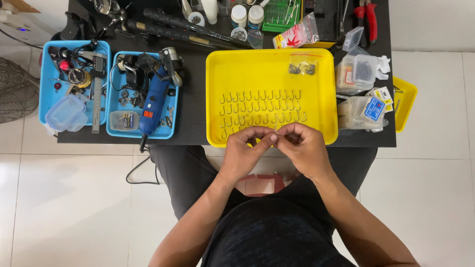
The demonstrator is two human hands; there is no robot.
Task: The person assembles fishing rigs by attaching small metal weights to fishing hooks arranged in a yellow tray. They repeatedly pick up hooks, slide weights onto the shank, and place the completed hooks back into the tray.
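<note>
Just below frame centre, over the near rim of the yellow tray (213, 99), left hand (246, 151) and right hand (303, 148) meet fingertip to fingertip, pinching a tiny hook (275, 131) between them, equally near both, its orientation too small to tell.

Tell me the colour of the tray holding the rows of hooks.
Yellow tray, seen in the head view.

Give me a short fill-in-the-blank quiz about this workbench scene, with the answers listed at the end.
1. The rows of small metal fish hooks lie in a shallow plastic tray coloured ____.
2. The blue handheld rotary tool lies in a rectangular plastic tray coloured ____.
3. The left hand and right hand meet at the yellow tray's ____ edge.

Answers: yellow; blue; near
</note>
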